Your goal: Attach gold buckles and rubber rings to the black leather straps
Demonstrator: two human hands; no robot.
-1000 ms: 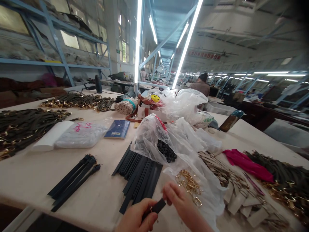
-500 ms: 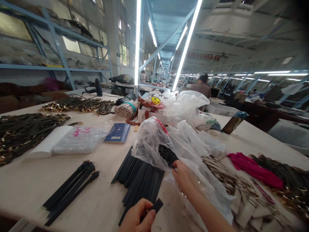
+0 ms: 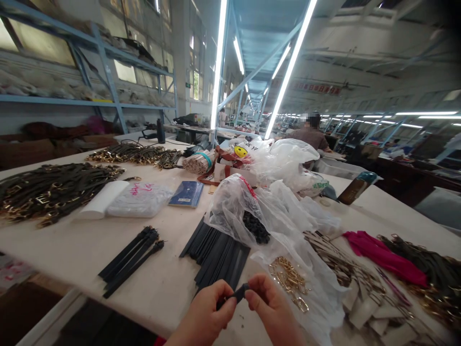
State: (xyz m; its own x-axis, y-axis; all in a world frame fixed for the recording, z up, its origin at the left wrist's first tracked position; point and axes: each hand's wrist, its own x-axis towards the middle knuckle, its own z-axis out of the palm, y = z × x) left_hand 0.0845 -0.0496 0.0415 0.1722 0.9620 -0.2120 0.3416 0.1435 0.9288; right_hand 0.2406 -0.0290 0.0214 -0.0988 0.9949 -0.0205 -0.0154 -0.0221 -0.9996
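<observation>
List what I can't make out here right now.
- Head view: part of the held dark strip, covered by the left hand and right hand.
- Head view: lower ends of the strip stack, behind the left hand.
- Head view: banner wording, too small.
- Head view: rightmost strap pile, cut off by the picture's edge.

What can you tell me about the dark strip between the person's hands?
The dark strip looks nearly black, narrow and leather-like. It slants up toward the right, held above the table on the near side of the pile of dark strips. The left hand grips it, and the right hand pinches its other end. Fingers hide much of it, so its full length and any small parts cannot be made out.
</observation>
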